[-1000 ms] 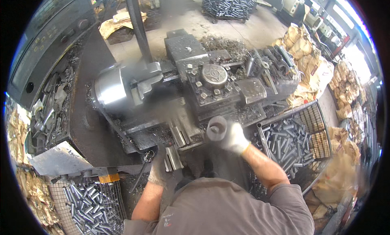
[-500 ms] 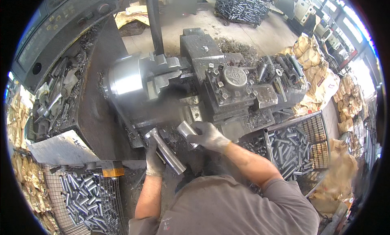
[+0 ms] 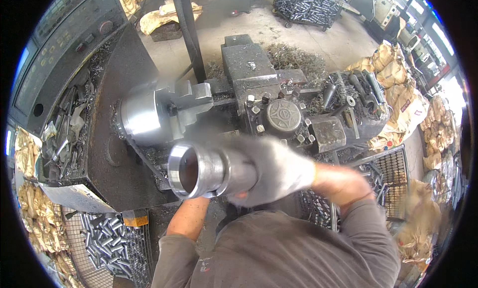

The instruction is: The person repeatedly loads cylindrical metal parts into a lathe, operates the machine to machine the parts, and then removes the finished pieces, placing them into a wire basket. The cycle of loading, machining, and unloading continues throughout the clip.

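Note:
A shiny hollow metal tube [image 3: 213,169] is held up close in the middle of the view, its wide open end turned to the left. My right hand [image 3: 286,171], in a pale grey glove and smeared by motion, is wrapped round the tube's right part. A ridge or step shows along the tube; whether a second piece sits behind it, I cannot tell. My left forearm rises to just below the tube, while the left hand is hidden behind it. Beyond is a lathe with a bright chuck [image 3: 142,116], its stepped jaws, and a bolted tool post [image 3: 284,115].
A wire basket of short metal tubes [image 3: 105,243] stands at lower left. Another wire basket [image 3: 391,163] is at right. Loose tools lie on the lathe's right end [image 3: 361,96]. Brown paper wrapping [image 3: 393,84] covers things beyond. A loaded cart [image 3: 306,8] stands far back.
My hands held two separate tubes low, apart from each other. Now the right hand has come up and left with a tube close to the view, and the left hand has gone behind it.

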Tool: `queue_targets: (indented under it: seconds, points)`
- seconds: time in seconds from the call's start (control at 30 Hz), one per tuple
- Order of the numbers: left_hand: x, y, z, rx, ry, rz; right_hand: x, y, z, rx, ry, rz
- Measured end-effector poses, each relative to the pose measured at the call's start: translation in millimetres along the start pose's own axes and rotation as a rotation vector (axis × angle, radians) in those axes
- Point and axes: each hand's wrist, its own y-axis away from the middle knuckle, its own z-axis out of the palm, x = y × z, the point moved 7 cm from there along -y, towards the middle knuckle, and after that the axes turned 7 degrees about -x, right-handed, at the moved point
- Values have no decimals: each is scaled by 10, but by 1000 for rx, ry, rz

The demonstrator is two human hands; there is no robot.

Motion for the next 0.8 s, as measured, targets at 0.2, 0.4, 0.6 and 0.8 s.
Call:
queue_targets:
  seconds: [0.2,0.4,0.6,0.8]
  points:
    - [486,37,-285,626,-1158,286,378,-909,-1152,22,1027,22]
    - [-222,1231,-688,879,-466,711,1708,-1533,-1051,-375,1253,187]
    - [-2173,2093,-1726,1206,470,606,2234,-1611,-841,-497,595,337]
    - [-2488,3099,-2696,1178,753,987,1997,-1780,-751,-502,744,292]
